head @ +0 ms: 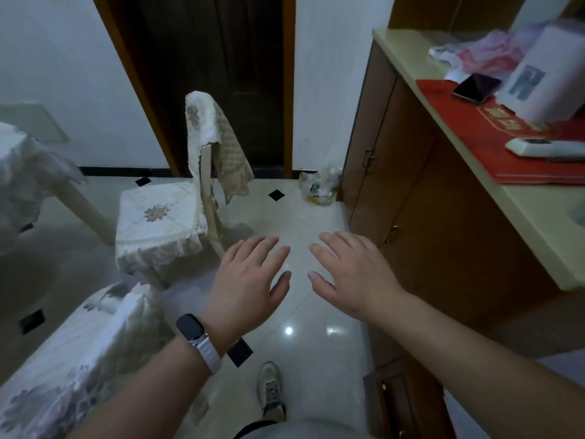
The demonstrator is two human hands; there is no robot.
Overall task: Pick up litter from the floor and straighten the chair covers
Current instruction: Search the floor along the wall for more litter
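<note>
A clear plastic bag of litter (320, 186) lies on the tiled floor against the cabinet's corner, near the dark door. A chair (164, 213) stands left of centre; its cream back cover (215, 137) hangs crooked, with one corner drooping off the backrest. Its seat cover (158, 223) lies flat. Another covered chair (72, 353) is at the lower left, close to me. My left hand (247, 280), with a watch on the wrist, and my right hand (351, 274) are held out flat over the floor, fingers straight, holding nothing.
A wooden cabinet (421, 198) runs along the right; on its top lie a red mat, a phone (476, 87), a remote (544, 147) and a white box. A covered table (25, 175) stands at the left. My shoe (270, 391) is on the glossy tiles below.
</note>
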